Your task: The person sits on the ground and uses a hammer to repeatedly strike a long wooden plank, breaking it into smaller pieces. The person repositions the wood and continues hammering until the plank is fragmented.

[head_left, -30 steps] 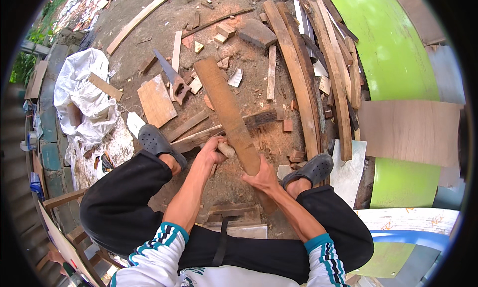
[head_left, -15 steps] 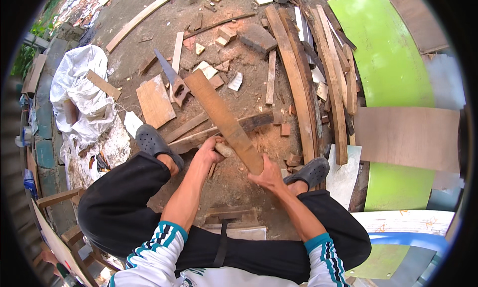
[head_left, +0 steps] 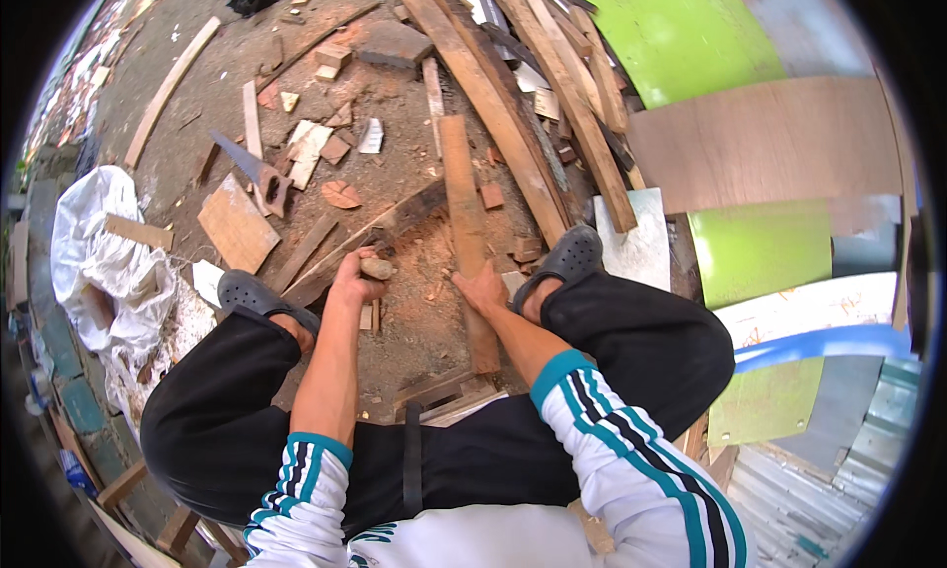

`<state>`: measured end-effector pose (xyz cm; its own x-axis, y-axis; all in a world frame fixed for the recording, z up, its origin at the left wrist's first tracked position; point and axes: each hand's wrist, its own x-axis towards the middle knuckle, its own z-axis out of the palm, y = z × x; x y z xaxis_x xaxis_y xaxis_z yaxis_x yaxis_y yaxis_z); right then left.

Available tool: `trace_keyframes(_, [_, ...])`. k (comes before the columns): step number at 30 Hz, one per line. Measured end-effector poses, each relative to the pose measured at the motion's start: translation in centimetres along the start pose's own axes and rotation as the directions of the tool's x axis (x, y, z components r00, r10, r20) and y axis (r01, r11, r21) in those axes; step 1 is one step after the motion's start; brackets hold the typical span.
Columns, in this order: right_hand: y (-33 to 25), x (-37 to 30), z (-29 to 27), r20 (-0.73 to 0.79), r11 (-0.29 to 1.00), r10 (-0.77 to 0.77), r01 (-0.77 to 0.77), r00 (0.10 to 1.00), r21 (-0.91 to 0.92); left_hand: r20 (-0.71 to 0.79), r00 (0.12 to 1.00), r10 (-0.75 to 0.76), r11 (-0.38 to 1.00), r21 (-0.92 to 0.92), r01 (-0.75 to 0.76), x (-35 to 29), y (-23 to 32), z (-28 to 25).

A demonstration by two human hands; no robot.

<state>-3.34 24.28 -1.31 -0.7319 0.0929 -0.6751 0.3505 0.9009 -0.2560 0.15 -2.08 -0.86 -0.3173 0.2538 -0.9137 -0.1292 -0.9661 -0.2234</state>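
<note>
My right hand (head_left: 484,288) grips a long, narrow brown board (head_left: 462,188) near its lower part, between my feet. The board points almost straight away from me, and its far part crosses in front of a thick, dark-ended timber (head_left: 367,235) lying on the ground. My left hand (head_left: 353,278) is closed around a rounded, pale wooden handle (head_left: 377,268). What the handle belongs to is hidden. Ahead and to the left, a hand saw (head_left: 258,174) with a wooden grip lies on the ground beside a square piece of plywood (head_left: 238,223).
Several long beams (head_left: 493,114) lie on the right, next to green sheets (head_left: 671,35) and a brown panel (head_left: 769,144). A crumpled white sack (head_left: 97,243) is at the left. Offcuts, a flat grey block (head_left: 395,44) and reddish sawdust litter the ground. Dark clogs (head_left: 567,257) cover my feet.
The board has swung from a leftward slant to nearly straight ahead, its near end now closer to me. My left hand still holds the wooden handle. The view has shifted right.
</note>
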Motion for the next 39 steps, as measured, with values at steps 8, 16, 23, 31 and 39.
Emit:
trace_keyframes(8, [-4.4, 1.0, -0.5, 0.157, 0.961, 0.267, -0.250, 0.951, -0.119, 0.045, 0.992, 0.114, 0.978, 0.171, -0.120, 0.3, 0.8, -1.4])
trace_keyframes(16, [-0.6, 2.1, -1.9, 0.273, 0.994, 0.101, -0.107, 0.957, 0.005, -0.033, 0.982, 0.186, 0.957, 0.234, -0.173, -1.3, -0.5, -0.2])
trace_keyframes(23, [6.5, 8.3, -3.4, 0.198, 0.925, -0.330, 0.358, 0.923, -0.129, -0.053, 0.938, 0.342, 0.898, 0.314, -0.309, -3.1, -2.6, 0.6])
trace_keyframes(31, [5.6, 12.7, -6.1, 0.137, 0.780, -0.271, 0.301, 0.953, -0.548, -0.001, 0.919, 0.395, 0.915, 0.085, -0.394, -1.6, -3.5, 0.1])
trace_keyframes(39, [6.7, 13.6, -4.9, -0.017, 0.849, -0.294, 0.252, 0.956, -0.465, -0.159, 0.778, 0.607, 0.790, 0.016, -0.613, 0.9, -6.3, 1.7])
